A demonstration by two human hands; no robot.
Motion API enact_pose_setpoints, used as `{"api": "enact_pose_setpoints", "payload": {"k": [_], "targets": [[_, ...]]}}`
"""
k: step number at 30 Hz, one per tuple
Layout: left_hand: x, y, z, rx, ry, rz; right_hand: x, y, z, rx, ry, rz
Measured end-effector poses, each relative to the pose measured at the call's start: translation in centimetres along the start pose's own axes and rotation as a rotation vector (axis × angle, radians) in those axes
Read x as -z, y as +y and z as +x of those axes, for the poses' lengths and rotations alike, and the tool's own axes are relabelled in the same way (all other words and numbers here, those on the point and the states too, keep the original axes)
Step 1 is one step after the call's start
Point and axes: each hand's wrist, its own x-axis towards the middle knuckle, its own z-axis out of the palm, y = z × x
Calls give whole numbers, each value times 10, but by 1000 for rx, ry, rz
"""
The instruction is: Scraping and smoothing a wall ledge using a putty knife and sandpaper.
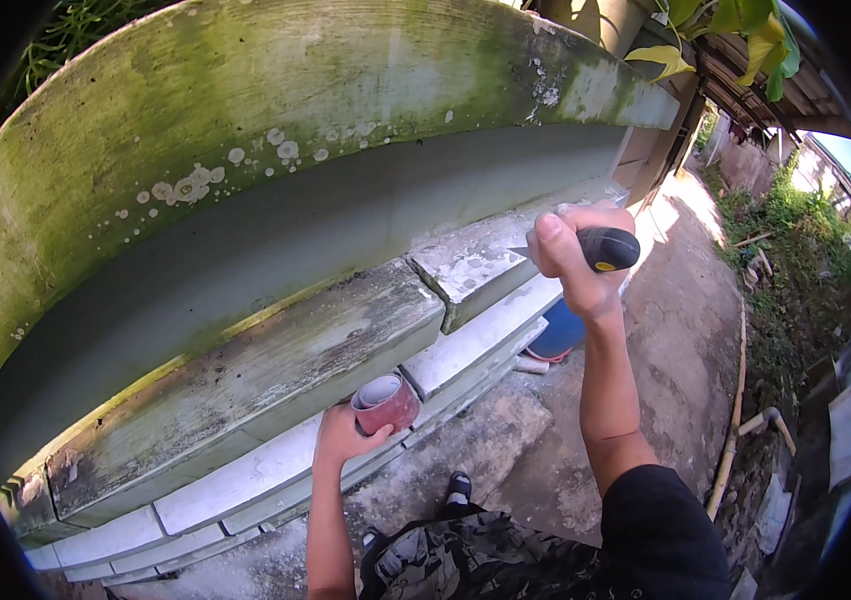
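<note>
— What's the right hand (578,262) got hold of up there?

— A tool with a chunky black handle and a yellow spot on its end (606,248). The fingers are wrapped tight round the handle, thumb laid along the top, and a thin grey metal blade (519,252) pokes out to the left, its tip over the cracked, whitewashed concrete ledge (466,265).

— And the left hand (343,437)?

— Lower down, gripping a small round dark-red pot with a pale inside (384,401). The fingers curl round its side, and the pot sits tilted, just against the white-painted step (476,345) under the ledge.

— What's behind all that?

— A tall, curved concrete wall, green with moss and dotted with pale lichen (246,110). Down by the foot of it there's a blue rounded tub (558,332) on the bare concrete ground (686,310).
</note>
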Motion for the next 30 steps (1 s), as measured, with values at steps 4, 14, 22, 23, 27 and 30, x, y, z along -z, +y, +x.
{"api": "enact_pose_setpoints", "payload": {"k": [4, 14, 22, 23, 27, 30], "targets": [[-3, 3, 3, 31, -43, -42, -13, 47, -7, 74, -109, -333], [-1, 0, 2, 66, -42, -8, -6, 31, 12, 5, 49, -81], [-7, -6, -3, 46, -36, -6, 48, 73, -43, 191, 524, 365], [-7, -6, -3, 47, -43, -4, 63, 76, -50, 187, 654, 328], [-9, -4, 1, 39, -56, -15, 128, 77, -74, 231, 793, 290], [-6, -2, -2, 51, -46, -2, 156, 86, -80, 231, 857, 212]]}}
